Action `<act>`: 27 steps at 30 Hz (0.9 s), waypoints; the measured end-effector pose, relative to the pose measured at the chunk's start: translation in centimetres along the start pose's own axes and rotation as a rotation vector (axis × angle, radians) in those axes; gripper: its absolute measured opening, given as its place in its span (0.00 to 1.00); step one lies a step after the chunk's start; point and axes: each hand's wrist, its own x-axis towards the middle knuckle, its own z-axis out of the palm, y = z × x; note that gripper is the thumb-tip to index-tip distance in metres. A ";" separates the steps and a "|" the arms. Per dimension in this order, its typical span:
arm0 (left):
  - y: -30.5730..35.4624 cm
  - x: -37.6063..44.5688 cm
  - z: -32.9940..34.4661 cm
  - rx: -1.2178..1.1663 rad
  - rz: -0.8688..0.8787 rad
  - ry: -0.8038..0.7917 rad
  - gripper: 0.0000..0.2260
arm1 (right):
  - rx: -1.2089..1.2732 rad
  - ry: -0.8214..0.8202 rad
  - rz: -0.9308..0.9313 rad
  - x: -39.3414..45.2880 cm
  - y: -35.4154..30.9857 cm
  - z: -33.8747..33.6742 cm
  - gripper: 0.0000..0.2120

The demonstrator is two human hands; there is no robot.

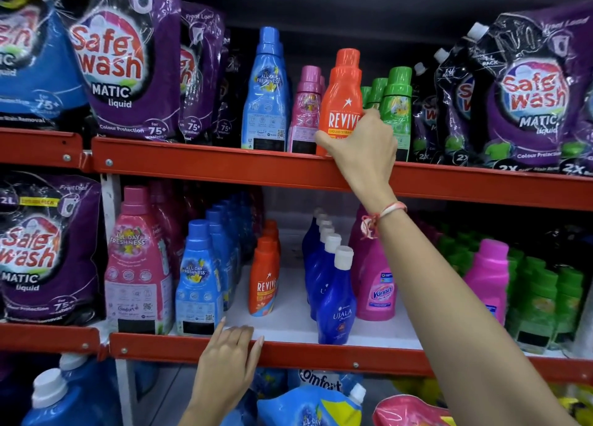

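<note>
My right hand (pixel 362 149) grips the lower part of an orange Revive bottle (pixel 342 95) standing at the front edge of the upper red shelf (pixel 208 165), between a pink bottle (pixel 306 111) and green bottles (pixel 396 104). A red-and-white thread bracelet circles that wrist. My left hand (pixel 229 358) rests with relaxed fingers on the front rail of the lower red shelf (pixel 321 356), holding nothing. More orange Revive bottles (pixel 264 278) stand in a row on the lower shelf.
Purple Safe Wash pouches (pixel 125 59) fill both ends of the upper shelf. The lower shelf carries pink and blue Comfort bottles (pixel 199 281), blue Ujala bottles (pixel 335 297), pink Vanish bottles (pixel 378 284) and green bottles (pixel 545 297). Comfort pouches (pixel 314 403) lie below.
</note>
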 end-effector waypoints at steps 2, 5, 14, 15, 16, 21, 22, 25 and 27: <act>-0.1 0.0 0.0 -0.004 0.005 0.009 0.26 | 0.105 0.027 0.038 0.1 0.1 -0.5 0.29; -0.2 -0.1 0.0 -0.011 0.021 0.025 0.25 | 0.213 0.081 0.082 0.2 -0.2 -1.9 0.28; -0.3 -0.2 0.1 -0.002 0.039 0.009 0.24 | 0.517 -0.032 0.176 -3.8 0.8 -4.5 0.31; -0.3 -0.2 0.2 -0.001 0.041 -0.001 0.24 | 0.537 -0.060 0.192 -4.8 1.1 -4.5 0.30; -0.3 -0.2 0.2 0.003 0.042 -0.012 0.24 | 0.547 -0.083 0.207 -5.9 1.4 -4.3 0.30; -0.5 -0.1 0.1 0.012 0.056 -0.046 0.23 | 0.545 -0.198 0.282 -11.3 2.9 -2.1 0.30; -0.6 -0.1 0.1 0.008 0.058 -0.042 0.22 | 0.534 -0.218 0.304 -12.3 3.3 -1.4 0.31; -0.6 -0.2 0.0 -0.012 0.062 -0.024 0.23 | 0.444 -0.294 0.347 -15.2 4.6 1.0 0.33; -0.7 -0.3 0.1 -0.020 0.069 -0.013 0.24 | 0.385 -0.353 0.358 -16.8 5.4 2.7 0.34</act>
